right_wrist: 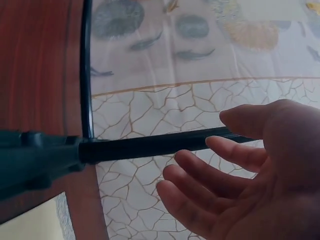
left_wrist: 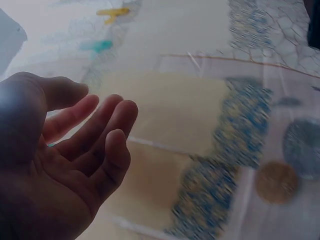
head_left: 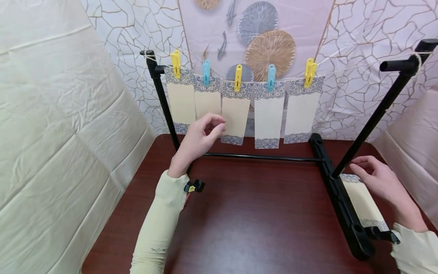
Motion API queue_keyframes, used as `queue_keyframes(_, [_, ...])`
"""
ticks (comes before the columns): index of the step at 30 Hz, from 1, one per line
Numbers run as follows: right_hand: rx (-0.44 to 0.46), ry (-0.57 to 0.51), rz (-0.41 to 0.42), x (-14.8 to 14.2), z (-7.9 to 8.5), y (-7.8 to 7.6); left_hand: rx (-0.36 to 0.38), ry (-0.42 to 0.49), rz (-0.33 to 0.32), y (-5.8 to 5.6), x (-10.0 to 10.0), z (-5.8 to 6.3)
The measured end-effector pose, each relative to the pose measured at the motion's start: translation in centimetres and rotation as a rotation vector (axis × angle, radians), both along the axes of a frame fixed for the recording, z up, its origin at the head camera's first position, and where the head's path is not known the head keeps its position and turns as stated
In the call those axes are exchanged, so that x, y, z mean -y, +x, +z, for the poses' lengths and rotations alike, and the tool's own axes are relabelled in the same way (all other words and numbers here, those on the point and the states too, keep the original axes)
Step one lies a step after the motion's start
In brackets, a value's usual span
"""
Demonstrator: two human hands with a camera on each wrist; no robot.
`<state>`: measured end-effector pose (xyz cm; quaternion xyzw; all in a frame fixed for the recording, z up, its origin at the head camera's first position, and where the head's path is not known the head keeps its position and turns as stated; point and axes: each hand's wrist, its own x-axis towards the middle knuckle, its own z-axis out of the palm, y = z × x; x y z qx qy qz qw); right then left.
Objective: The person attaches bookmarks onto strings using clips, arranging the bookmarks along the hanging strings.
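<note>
Several paper cards with blue lace-patterned ends hang from a string, among them a cream card (head_left: 236, 114) in the middle and a white card (head_left: 268, 118). Yellow clothespins (head_left: 238, 78) and blue clothespins (head_left: 271, 78) pinch their top edges. My left hand (head_left: 202, 135) is in front of the cream cards, fingers loosely bent, with nothing in its grasp. Beside the right post, my right hand (head_left: 383, 180) hovers above another cream card (head_left: 362, 201) lying on the table. In the right wrist view its relaxed fingers (right_wrist: 200, 170) hold nothing.
A black frame with a right post (head_left: 373, 118), left post (head_left: 162, 99), crossbar (head_left: 260, 156) and right foot (head_left: 342, 213) stands on the dark red table (head_left: 267, 213). Behind it hangs a patterned cloth (head_left: 212, 23). Pale fabric (head_left: 68, 114) slopes along the left.
</note>
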<state>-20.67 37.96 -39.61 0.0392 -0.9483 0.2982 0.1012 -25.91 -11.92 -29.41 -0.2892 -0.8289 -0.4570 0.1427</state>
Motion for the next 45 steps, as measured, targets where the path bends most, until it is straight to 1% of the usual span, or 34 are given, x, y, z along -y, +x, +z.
queue_keyframes(6, [0.068, 0.076, 0.013, -1.0, -0.7, -0.2, 0.062, -0.024, 0.071, 0.2, 1.6, -2.8])
queue_keyframes(12, [0.181, 0.156, 0.032, -2.7, -1.8, -0.7, 0.115, -0.053, 0.158, 0.4, 3.2, -5.3])
queue_keyframes(15, [0.240, 0.182, 0.049, -3.5, -2.4, -1.0, 0.161, -0.099, 0.183, 0.6, 3.8, -6.5])
queue_keyframes(18, [0.281, 0.199, 0.058, -4.1, -3.0, -1.1, 0.218, -0.155, 0.195, 1.0, 4.4, -7.6])
queue_keyframes(21, [0.300, 0.213, 0.064, -4.5, -3.5, -1.2, 0.279, -0.198, 0.211, 1.4, 4.8, -8.5])
queue_keyframes(25, [0.295, 0.230, 0.074, -4.8, -4.0, -1.4, 0.348, -0.252, 0.238, 1.8, 5.3, -9.7])
queue_keyframes(29, [0.283, 0.229, 0.057, -5.0, -4.6, -1.6, 0.377, -0.352, 0.277, 1.7, 5.8, -11.0])
queue_keyframes(31, [0.275, 0.225, 0.047, -5.1, -4.8, -1.6, 0.391, -0.423, 0.298, 1.6, 6.1, -11.7])
queue_keyframes(35, [0.279, 0.234, 0.053, -5.2, -5.4, -1.7, 0.442, -0.567, 0.301, 1.7, 6.4, -12.5])
queue_keyframes(39, [0.295, 0.256, 0.056, -5.2, -5.9, -1.7, 0.481, -0.674, 0.253, 1.9, 6.5, -13.2])
queue_keyframes(42, [0.296, 0.261, 0.051, -5.3, -6.4, -1.6, 0.468, -0.746, 0.227, 2.1, 6.4, -13.5])
queue_keyframes(45, [0.300, 0.263, 0.047, -5.4, -6.8, -1.4, 0.468, -0.806, 0.228, 2.4, 6.4, -13.7])
